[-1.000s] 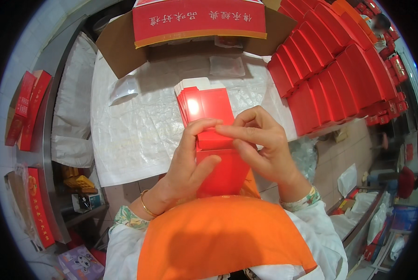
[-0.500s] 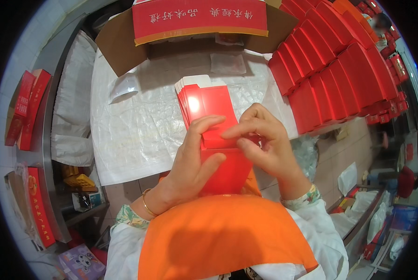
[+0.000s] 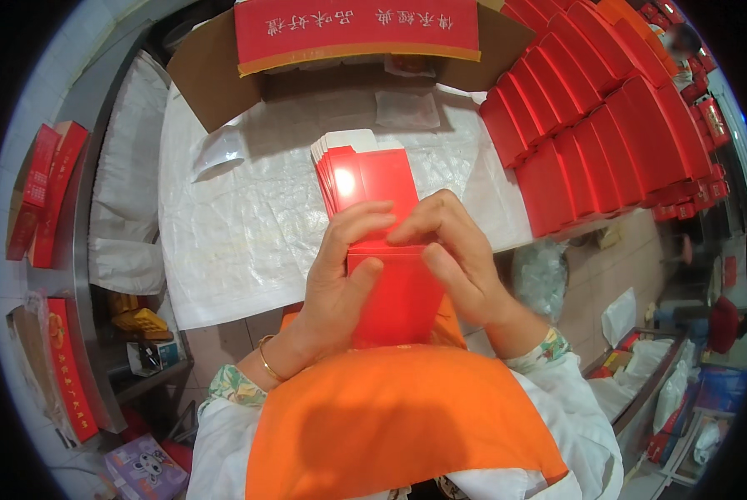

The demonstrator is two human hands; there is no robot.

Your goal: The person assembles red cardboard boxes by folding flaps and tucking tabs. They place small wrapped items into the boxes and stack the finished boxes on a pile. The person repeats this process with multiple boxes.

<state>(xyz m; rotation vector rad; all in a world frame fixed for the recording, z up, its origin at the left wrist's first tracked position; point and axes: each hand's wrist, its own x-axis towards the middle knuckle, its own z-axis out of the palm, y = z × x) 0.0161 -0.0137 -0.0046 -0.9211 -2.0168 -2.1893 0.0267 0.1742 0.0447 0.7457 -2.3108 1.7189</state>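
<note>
Head cam: I see L hand part-curled round the L side of a red box, thumb on its front, fingers over the top. R hand half-curled, fingertips & thumb at top R edge; can't tell if it's gripping. Box is btwn hands, next to orange apron; stack of red cartons w/ white tabs lies beyond on white-covered surface.

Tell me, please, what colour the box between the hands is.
The box is red, clearest in the head view.
</note>
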